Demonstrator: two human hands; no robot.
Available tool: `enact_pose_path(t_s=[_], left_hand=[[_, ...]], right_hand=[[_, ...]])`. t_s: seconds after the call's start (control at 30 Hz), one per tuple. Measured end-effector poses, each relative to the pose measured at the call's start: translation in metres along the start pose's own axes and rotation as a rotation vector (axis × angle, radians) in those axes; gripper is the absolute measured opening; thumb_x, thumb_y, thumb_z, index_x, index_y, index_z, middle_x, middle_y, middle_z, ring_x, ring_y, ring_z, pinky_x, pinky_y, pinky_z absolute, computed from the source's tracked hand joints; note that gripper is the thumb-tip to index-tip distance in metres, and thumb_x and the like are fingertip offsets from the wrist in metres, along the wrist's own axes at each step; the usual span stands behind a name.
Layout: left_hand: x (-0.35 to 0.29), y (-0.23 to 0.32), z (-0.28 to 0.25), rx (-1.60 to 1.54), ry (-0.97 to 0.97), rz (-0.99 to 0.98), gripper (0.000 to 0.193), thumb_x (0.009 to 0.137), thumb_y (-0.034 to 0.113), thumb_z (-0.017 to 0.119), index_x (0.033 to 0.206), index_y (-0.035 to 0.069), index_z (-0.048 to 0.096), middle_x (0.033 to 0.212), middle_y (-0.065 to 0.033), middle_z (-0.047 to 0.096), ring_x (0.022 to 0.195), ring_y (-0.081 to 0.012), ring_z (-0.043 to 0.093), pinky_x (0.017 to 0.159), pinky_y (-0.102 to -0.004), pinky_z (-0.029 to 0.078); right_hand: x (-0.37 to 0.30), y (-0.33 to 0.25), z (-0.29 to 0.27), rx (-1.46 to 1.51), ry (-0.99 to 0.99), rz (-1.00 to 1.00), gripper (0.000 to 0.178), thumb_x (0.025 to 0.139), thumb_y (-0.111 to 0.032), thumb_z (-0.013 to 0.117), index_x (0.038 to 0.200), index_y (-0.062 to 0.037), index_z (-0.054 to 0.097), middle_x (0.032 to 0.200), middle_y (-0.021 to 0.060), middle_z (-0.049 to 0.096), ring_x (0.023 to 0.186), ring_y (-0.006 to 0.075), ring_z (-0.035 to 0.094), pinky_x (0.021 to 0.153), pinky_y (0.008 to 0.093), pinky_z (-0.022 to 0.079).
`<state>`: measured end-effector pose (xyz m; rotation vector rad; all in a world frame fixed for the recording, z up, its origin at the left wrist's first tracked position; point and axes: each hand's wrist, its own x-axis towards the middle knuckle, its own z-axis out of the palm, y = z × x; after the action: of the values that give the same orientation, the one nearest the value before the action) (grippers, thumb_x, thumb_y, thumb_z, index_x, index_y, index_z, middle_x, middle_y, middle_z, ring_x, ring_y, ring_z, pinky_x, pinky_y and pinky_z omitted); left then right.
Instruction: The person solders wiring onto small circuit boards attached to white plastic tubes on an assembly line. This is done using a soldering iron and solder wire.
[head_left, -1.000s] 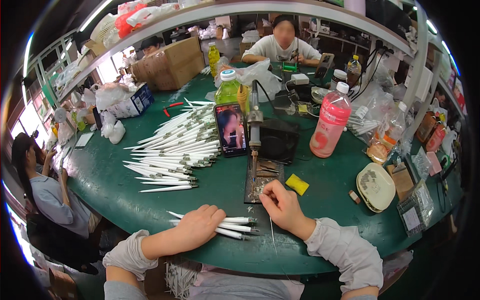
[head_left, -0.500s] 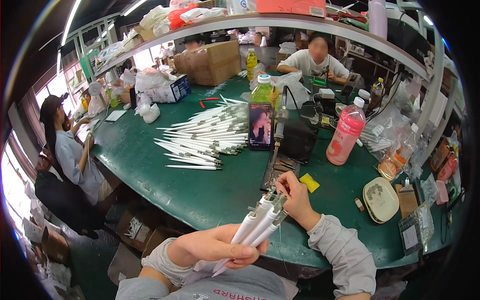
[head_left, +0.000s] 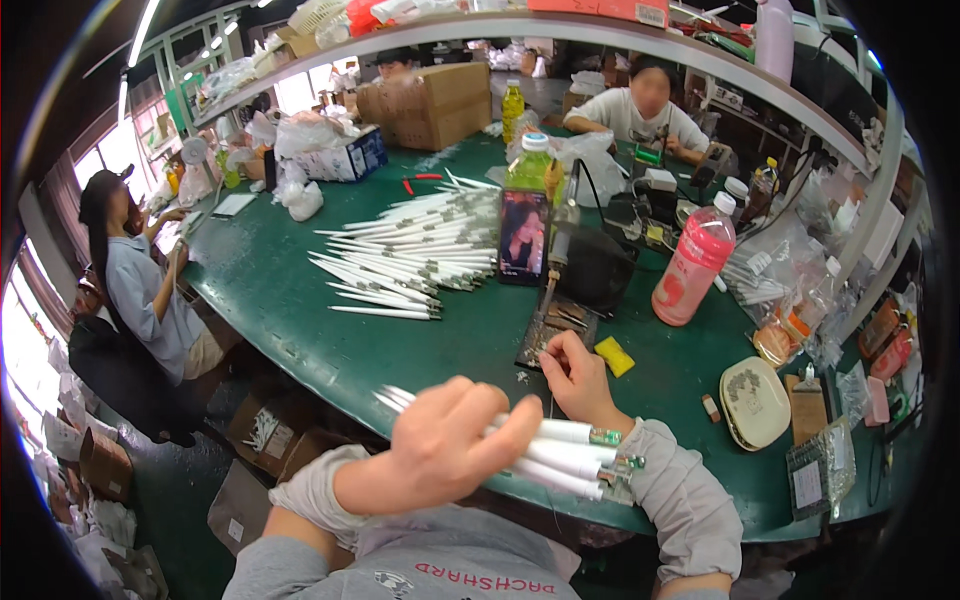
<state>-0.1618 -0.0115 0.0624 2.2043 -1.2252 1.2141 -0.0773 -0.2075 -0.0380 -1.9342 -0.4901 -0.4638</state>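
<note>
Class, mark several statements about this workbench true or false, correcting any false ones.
1. The left hand holds a bundle of white sticks. True.
2. The pink bottle stands left of the phone. False: the pink bottle stands right of the phone.
3. The yellow pad lies on the green table. True.
4. The right hand grips the pink bottle. False: the right hand is apart from the bottle.
5. The cardboard box stands beyond the pile of white sticks. True.
6. The tapered tips of the held sticks point right. False: the tapered tips point left.
</note>
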Motion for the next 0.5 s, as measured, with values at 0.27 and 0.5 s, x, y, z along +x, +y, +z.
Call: enact_pose_path(t_s=[0.27, 0.5], left_hand=[[0.013, -0.017, -0.005, 0.186, 0.144, 0.136, 0.040, 0.062, 0.016, 0.069, 0.102, 0.015, 0.061, 0.073, -0.0039, 0.052, 0.053, -0.0131, 0.047, 0.044, -0.0229, 0.037], [0.004, -0.020, -0.007, 0.169, 0.133, 0.146, 0.041, 0.062, 0.015, 0.069, 0.102, 0.015, 0.061, 0.074, -0.0044, 0.053, 0.054, -0.0134, 0.048, 0.044, -0.0229, 0.037]], right_hand=[[0.003, 0.000, -0.001, 0.017, -0.027, 0.024, 0.012, 0.087, -0.010, 0.061, 0.088, -0.0016, 0.052, 0.066, 0.0095, 0.058, 0.054, 0.0163, 0.058, 0.052, 0.0269, 0.044], [-0.001, -0.003, -0.003, 0.015, -0.032, 0.074, 0.012, 0.087, -0.010, 0.060, 0.088, -0.0016, 0.052, 0.067, 0.0083, 0.059, 0.055, 0.0144, 0.058, 0.052, 0.0259, 0.044]])
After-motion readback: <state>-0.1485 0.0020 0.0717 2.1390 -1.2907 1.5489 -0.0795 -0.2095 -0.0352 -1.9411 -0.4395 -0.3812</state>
